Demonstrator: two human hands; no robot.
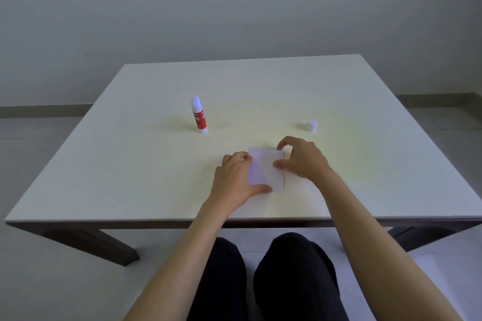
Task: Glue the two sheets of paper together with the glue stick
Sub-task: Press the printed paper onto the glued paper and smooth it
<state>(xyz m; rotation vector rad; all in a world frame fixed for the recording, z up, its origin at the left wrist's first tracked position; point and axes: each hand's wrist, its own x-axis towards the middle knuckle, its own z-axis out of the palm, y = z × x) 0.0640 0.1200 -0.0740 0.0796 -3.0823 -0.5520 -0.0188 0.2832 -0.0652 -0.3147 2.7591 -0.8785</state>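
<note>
A small white stack of paper (266, 168) lies flat on the table near its front edge; I cannot tell the two sheets apart. My left hand (236, 180) rests on its left side, thumb pressing the lower edge. My right hand (300, 157) pinches the top right corner with the index finger, and its thumb lies on the sheet. A red and white glue stick (199, 115) stands upright at the left, uncapped with the white glue showing. Its white cap (312, 125) sits apart at the right.
The pale table (156, 164) has dark legs, and its front edge is just below my hands. My knees in dark trousers show under it. A plain wall stands behind.
</note>
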